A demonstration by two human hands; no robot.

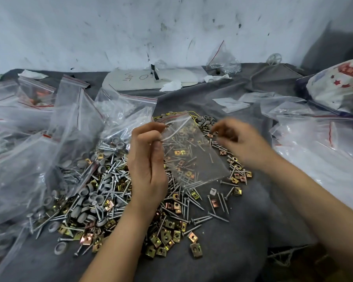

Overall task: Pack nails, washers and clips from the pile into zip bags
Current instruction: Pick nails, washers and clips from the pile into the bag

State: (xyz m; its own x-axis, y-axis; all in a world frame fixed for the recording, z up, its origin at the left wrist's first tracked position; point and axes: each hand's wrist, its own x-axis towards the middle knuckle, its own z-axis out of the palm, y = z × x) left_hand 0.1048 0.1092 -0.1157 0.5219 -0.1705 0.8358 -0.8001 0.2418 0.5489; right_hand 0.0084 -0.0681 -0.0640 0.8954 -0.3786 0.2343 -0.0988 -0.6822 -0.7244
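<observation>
A pile (130, 200) of silver nails, grey washers and gold or copper clips lies spread on a dark grey cloth (243, 231). My left hand (149, 159) holds a small clear zip bag (190, 151) by its red-striped top edge, above the pile. The bag hangs tilted down to the right, and several nails seem to lie at its bottom. My right hand (236, 139) is blurred, just right of the bag's mouth, with fingers curled. Whether it pinches a small part I cannot tell.
Filled zip bags (39, 149) are heaped at the left. More clear bags (314, 135) lie at the right, beside a red-and-white printed sack (338, 86). A white board (151, 78) and paper scraps rest against the stained back wall.
</observation>
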